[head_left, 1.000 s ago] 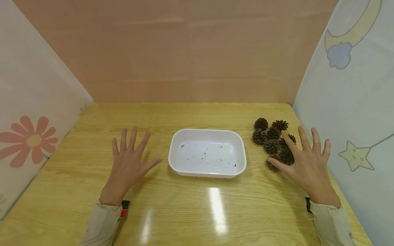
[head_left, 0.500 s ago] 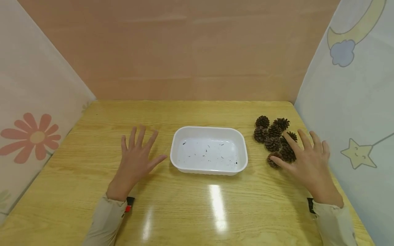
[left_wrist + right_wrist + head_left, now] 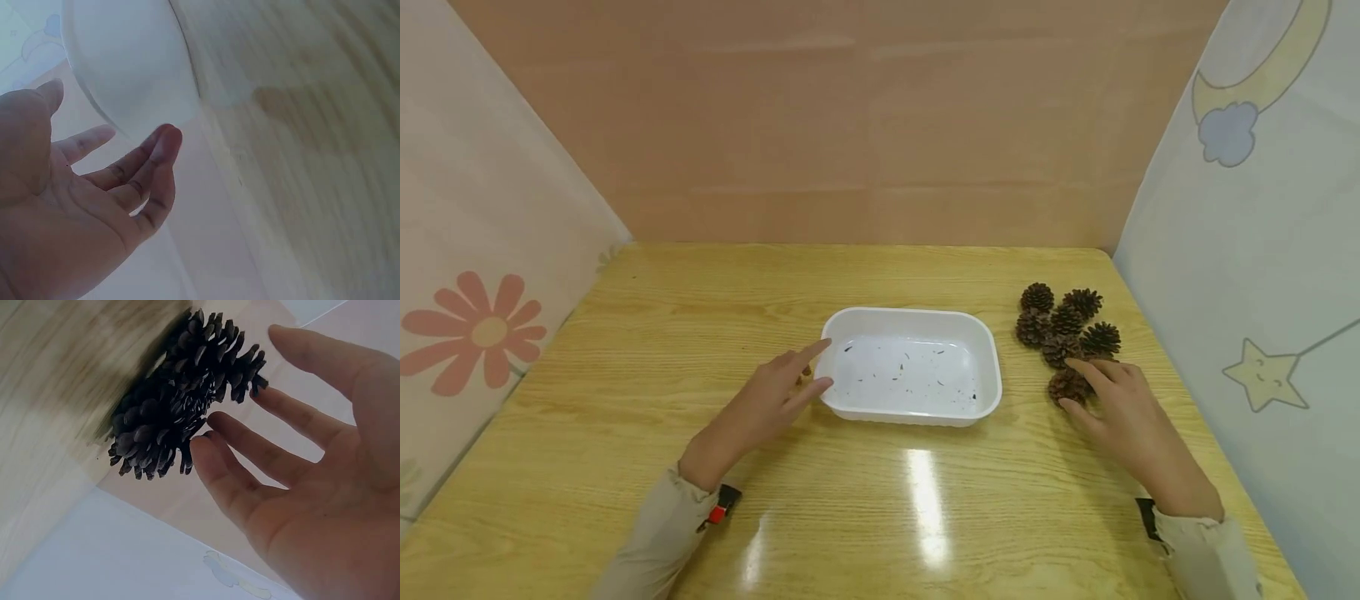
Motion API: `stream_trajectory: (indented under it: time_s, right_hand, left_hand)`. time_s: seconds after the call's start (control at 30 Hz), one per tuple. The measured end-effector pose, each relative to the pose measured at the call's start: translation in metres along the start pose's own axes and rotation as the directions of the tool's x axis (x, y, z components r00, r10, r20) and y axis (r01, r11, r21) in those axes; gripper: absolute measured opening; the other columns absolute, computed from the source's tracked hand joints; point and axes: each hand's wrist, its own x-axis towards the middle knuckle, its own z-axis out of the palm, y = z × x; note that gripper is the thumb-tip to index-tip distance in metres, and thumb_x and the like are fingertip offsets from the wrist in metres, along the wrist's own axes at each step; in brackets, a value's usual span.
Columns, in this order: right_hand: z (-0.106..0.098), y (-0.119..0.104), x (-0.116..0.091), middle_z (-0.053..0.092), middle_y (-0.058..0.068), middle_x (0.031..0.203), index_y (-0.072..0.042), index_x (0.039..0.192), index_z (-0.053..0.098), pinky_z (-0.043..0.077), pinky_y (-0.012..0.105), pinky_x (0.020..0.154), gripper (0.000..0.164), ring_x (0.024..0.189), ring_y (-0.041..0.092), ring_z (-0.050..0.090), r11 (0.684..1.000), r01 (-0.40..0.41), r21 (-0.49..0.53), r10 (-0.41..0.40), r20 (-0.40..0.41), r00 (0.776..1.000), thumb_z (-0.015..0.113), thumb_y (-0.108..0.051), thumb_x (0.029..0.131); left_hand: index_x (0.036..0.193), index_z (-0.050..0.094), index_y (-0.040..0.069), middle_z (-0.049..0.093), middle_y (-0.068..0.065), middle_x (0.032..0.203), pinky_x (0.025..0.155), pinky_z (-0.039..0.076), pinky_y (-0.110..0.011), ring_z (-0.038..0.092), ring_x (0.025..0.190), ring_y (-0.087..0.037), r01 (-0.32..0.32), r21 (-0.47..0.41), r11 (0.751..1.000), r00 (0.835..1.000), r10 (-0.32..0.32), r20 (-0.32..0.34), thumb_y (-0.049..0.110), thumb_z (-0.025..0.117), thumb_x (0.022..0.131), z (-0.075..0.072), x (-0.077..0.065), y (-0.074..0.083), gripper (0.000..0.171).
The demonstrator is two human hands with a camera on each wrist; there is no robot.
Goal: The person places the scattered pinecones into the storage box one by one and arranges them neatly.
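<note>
My left hand (image 3: 758, 410) is beside the left end of a white plastic tray (image 3: 910, 416), thumb and index finger reaching to its rim. In the left wrist view that hand (image 3: 75, 187) has loosely bent fingers, their tips overlapping the tray's outer wall (image 3: 131, 56). Dark bits are scattered over the tray floor. My right hand (image 3: 1131, 421) hovers at the near end of a group of brown pine cones, its thumb and fingers spread around the nearest pine cone (image 3: 1064, 387). From the right wrist, fingertips lie right by the pine cones (image 3: 147, 428), with the thumb apart.
Several more pine cones (image 3: 1066, 319) lie clustered toward the back right of the wooden table (image 3: 820, 508). A brown backdrop (image 3: 865, 125) rises behind the table, with printed white panels at the left (image 3: 467, 183) and right (image 3: 1247, 275).
My left hand has moved right to the tray's rim, its fingers drawing together. My right hand has lowered to the near pine cones with its fingers bending inward. The tray stays put.
</note>
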Motion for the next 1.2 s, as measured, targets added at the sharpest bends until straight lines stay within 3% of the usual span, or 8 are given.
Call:
stream_trajectory:
  time_s: [0.1,0.27,0.57,0.77,1.0,1.2]
  right_hand:
    - [0.001,-0.001,0.001,0.056,0.032,0.118,0.002,0.131,0.058,0.04,0.065,0.084,0.054,0.106,0.051,0.045,1.0,0.017,-0.004,-0.017,0.0,1.0,0.079,-0.008,0.083]
    - [0.001,-0.002,0.002,0.06,0.034,0.114,0.005,0.129,0.059,0.042,0.064,0.084,0.054,0.105,0.052,0.046,0.999,0.031,-0.018,-0.031,0.004,1.0,0.078,0.002,0.079]
    - [0.003,-0.006,0.004,0.068,0.027,0.105,0.004,0.124,0.063,0.047,0.056,0.076,0.049,0.098,0.043,0.051,0.998,0.054,-0.02,-0.055,-0.048,0.997,0.077,0.004,0.078]
    - [0.005,-0.008,0.007,0.068,0.025,0.105,0.004,0.123,0.064,0.048,0.058,0.079,0.05,0.101,0.043,0.054,0.997,0.08,0.0,-0.079,-0.069,0.994,0.08,0.002,0.076]
    - [0.003,-0.013,0.008,0.066,0.027,0.107,0.004,0.123,0.064,0.048,0.06,0.081,0.051,0.103,0.044,0.056,0.996,0.084,0.012,-0.083,-0.094,0.992,0.081,0.001,0.075]
    - [0.0,-0.017,0.011,0.062,0.031,0.109,0.006,0.123,0.062,0.05,0.061,0.073,0.053,0.097,0.048,0.059,0.992,0.128,-0.002,-0.126,-0.159,0.979,0.08,0.003,0.074]
  left_hand:
    - [0.149,0.046,0.012,0.059,-0.001,0.088,0.066,0.049,-0.029,0.053,0.072,-0.01,-0.024,-0.12,0.993,0.999,0.027,0.021,0.039,0.051,0.104,0.001,0.003,0.001,0.052]
    - [0.133,0.059,0.003,0.062,-0.008,0.076,0.056,0.047,-0.025,0.053,0.061,-0.01,-0.034,-0.297,0.954,0.999,0.04,0.017,0.023,0.055,0.104,0.004,0.004,0.001,0.035]
    - [0.127,0.062,0.001,0.063,-0.021,0.074,0.05,0.047,-0.029,0.055,0.055,-0.021,0.091,-0.55,0.83,0.995,-0.057,0.079,0.016,0.06,0.102,0.009,0.003,-0.003,0.03]
    - [0.131,0.059,0.0,0.062,-0.025,0.076,0.049,0.047,-0.028,0.054,0.054,-0.02,0.117,-0.617,0.778,0.993,-0.072,0.098,0.015,0.059,0.102,0.01,0.002,-0.005,0.033]
    - [0.133,0.057,-0.003,0.061,-0.027,0.076,0.049,0.048,-0.028,0.054,0.054,-0.015,0.102,-0.649,0.754,0.994,-0.056,0.092,0.013,0.059,0.102,0.011,0.002,-0.006,0.035]
    - [0.133,0.057,-0.005,0.06,-0.029,0.074,0.047,0.046,-0.028,0.051,0.052,-0.014,0.086,-0.672,0.735,0.996,-0.038,0.086,0.01,0.058,0.101,0.012,0.003,-0.007,0.035]
